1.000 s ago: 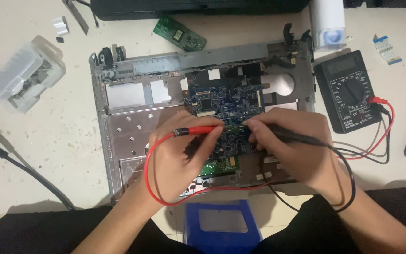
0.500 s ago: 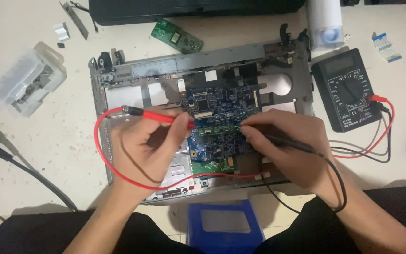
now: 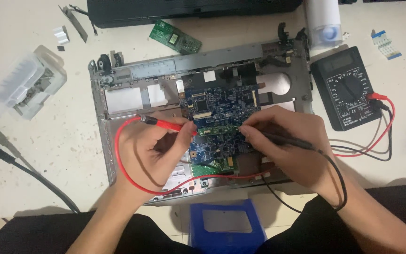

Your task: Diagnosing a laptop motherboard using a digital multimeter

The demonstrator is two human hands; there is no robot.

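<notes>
Two probes met on blue board inside grey chassis, mid-desk. Left hand pinched red probe, tip at board's left edge. Right hand gripped black probe, tip on board centre. Red and black leads ran right to black meter. Clear box lay far left, green board above, blue tray nearest body.
</notes>
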